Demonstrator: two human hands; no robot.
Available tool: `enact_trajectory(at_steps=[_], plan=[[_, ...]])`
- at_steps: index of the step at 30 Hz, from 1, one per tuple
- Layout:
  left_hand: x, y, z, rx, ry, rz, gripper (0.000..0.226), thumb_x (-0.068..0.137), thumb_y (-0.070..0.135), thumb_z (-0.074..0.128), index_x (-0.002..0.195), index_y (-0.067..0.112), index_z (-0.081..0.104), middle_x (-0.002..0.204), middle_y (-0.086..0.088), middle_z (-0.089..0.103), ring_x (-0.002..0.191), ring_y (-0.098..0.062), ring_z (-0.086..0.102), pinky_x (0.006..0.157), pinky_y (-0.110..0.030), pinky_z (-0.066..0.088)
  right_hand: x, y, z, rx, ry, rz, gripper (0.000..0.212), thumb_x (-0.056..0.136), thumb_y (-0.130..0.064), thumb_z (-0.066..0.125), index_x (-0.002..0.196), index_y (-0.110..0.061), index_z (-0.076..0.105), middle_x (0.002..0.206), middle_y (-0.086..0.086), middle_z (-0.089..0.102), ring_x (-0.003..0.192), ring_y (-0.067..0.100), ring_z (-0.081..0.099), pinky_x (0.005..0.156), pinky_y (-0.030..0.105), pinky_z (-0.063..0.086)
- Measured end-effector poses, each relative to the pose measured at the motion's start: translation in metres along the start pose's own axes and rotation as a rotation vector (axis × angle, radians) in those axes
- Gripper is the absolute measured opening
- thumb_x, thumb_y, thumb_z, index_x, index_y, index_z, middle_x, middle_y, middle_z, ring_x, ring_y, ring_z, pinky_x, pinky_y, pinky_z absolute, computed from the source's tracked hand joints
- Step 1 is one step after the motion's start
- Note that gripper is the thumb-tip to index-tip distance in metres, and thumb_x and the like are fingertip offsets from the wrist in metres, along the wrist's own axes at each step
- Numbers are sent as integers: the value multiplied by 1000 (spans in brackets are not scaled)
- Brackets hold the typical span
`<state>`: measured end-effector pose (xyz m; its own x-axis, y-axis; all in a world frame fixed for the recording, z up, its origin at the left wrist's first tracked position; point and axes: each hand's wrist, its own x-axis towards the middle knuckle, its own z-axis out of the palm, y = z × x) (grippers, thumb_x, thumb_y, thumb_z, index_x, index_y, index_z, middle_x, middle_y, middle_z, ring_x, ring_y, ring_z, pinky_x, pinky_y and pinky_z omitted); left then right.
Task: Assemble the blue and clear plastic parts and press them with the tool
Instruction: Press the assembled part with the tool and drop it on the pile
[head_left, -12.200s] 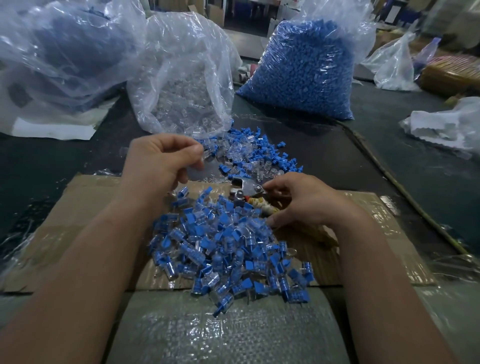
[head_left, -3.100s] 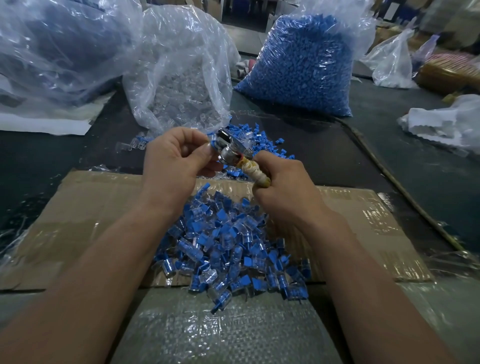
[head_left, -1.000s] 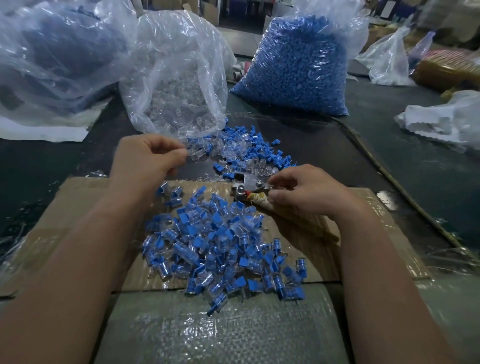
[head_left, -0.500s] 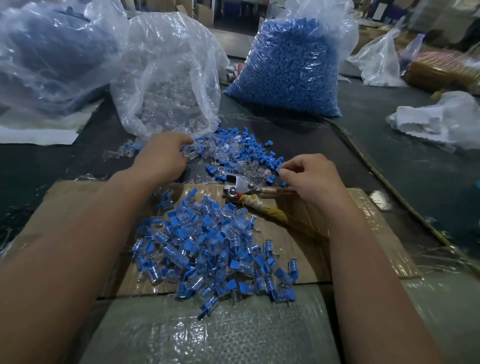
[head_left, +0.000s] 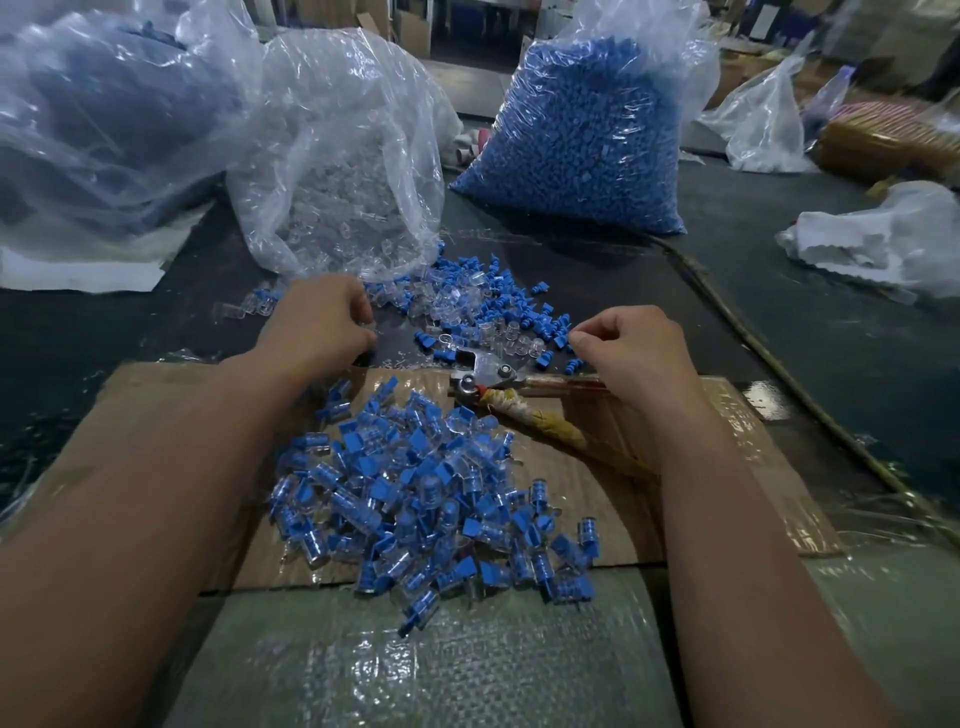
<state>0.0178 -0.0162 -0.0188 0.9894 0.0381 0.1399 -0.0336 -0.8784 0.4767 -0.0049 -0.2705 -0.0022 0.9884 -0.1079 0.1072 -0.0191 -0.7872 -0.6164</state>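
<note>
My left hand (head_left: 322, 325) reaches to the left edge of the loose mix of blue and clear parts (head_left: 467, 306) on the dark table, its curled fingers closing on a clear part (head_left: 367, 329). At the pile's right edge my right hand (head_left: 631, 348) pinches a blue part (head_left: 562, 341) between thumb and forefinger. The pressing tool (head_left: 485, 376) lies untouched between my hands on the cardboard (head_left: 156, 415), metal jaws toward the pile, tape-wrapped handle (head_left: 550, 423) running under my right wrist. A heap of assembled blue-and-clear pieces (head_left: 426, 499) lies nearer me.
A bag of clear parts (head_left: 343, 171) stands behind my left hand and a full bag of blue parts (head_left: 582, 130) behind the pile. A large plastic bag (head_left: 98, 114) fills the far left. Crumpled white plastic (head_left: 878, 244) lies at the right.
My right hand has let go of the tool, which now lies on the cardboard. Both hands have moved forward to the loose parts and closed on one each.
</note>
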Motion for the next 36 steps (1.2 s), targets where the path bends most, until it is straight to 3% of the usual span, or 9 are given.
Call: enact_trajectory(at_steps=[3, 12, 17, 19, 21, 25, 29, 36], plan=[[-4, 2, -3, -12, 17, 3, 4, 81, 5, 61, 80, 10, 62, 78, -1, 56, 78, -19, 53, 67, -30, 39, 1, 1, 0, 8, 11, 13, 12, 89, -24, 58, 78, -29, 61, 74, -17, 56, 74, 3, 54, 68, 27, 47], [-17, 3, -7, -61, 6, -5, 17, 82, 2, 59, 93, 9, 70, 81, 0, 58, 77, -15, 53, 73, -28, 41, 5, 6, 3, -6, 37, 47, 23, 88, -26, 59, 66, -32, 56, 71, -19, 55, 71, 2, 54, 69, 29, 48], [-23, 4, -13, -111, 56, -7, 10, 84, 11, 64, 91, 11, 71, 80, 3, 59, 70, -6, 51, 75, -24, 37, 7, 8, 4, -13, 36, 61, 9, 88, -27, 59, 82, -26, 66, 70, -18, 54, 71, 2, 54, 65, 26, 45], [-27, 6, -17, -172, 115, -16, 6, 82, 11, 66, 87, 11, 70, 70, 8, 56, 66, 2, 48, 73, -24, 38, 7, 8, 3, -18, 37, 61, 10, 88, -28, 59, 86, -23, 68, 70, -18, 54, 71, 2, 53, 66, 27, 45], [-32, 11, -22, -296, 160, -49, 6, 80, 11, 68, 83, 16, 67, 69, 8, 58, 66, -2, 53, 71, -26, 43, 7, 8, 3, -20, 35, 59, 10, 88, -28, 59, 87, -23, 67, 72, -16, 55, 71, 2, 53, 67, 28, 45], [-49, 25, -27, -561, 174, -18, 24, 77, 5, 69, 73, 28, 63, 72, 6, 64, 63, -2, 60, 62, -18, 51, 6, 7, 4, -29, 31, 57, 12, 89, -27, 58, 90, -21, 68, 79, -13, 57, 72, 2, 52, 68, 27, 44], [-72, 36, -16, -690, 242, 23, 29, 74, 5, 73, 79, 32, 62, 76, 9, 65, 67, -1, 61, 68, -17, 53, 3, 6, 5, -9, 30, 75, 8, 88, -24, 59, 90, -23, 67, 86, -10, 60, 81, 8, 56, 76, 31, 48], [-82, 37, -12, -795, 150, 4, 30, 74, 2, 71, 77, 31, 65, 77, 10, 67, 66, 3, 62, 61, -7, 50, 4, 5, 14, -106, -37, 114, 8, 85, -26, 62, 90, -23, 67, 92, -5, 63, 89, 15, 57, 79, 38, 50]])
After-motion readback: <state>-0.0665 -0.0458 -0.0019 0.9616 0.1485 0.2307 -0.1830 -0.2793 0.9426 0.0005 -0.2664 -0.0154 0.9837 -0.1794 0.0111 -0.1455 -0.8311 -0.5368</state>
